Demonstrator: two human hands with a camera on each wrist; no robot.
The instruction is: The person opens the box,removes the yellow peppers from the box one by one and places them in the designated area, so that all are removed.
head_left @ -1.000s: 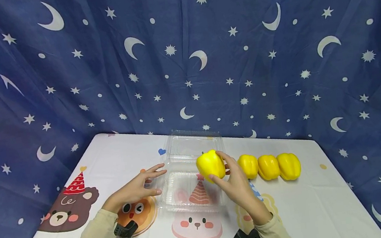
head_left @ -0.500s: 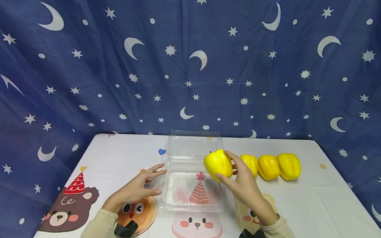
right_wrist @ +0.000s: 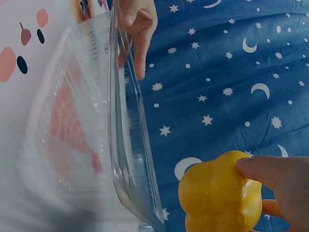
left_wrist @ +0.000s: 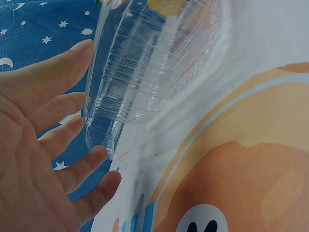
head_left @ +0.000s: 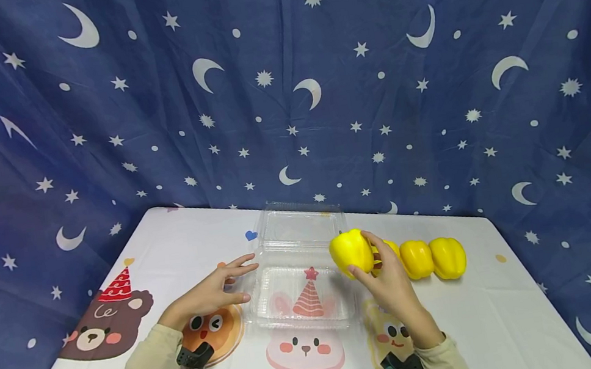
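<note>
My right hand (head_left: 390, 277) grips a yellow bell pepper (head_left: 350, 250) between thumb and fingers, by the right side of a clear plastic clamshell box (head_left: 304, 297). In the right wrist view the same bell pepper (right_wrist: 219, 193) shows below the thumb, beside the box wall (right_wrist: 123, 145). The box stands with its lid (head_left: 300, 224) folded back, away from me. At its left side my left hand (head_left: 214, 290) is spread, fingers pointing toward the rim, holding nothing. The left wrist view shows those loose fingers (left_wrist: 79, 169) next to the box's ribbed side (left_wrist: 145, 72).
Yellow bell peppers (head_left: 416, 259) stand in a row right of the box; the nearest is partly hidden behind my right hand. A white tablecloth (head_left: 484, 321) with printed cartoon animals covers the table. Behind it hangs a blue curtain (head_left: 244, 123) with moons and stars.
My right hand has moved to the right with the bell pepper, from over the box to its right side, toward the row of peppers. The left hand has stayed where it was.
</note>
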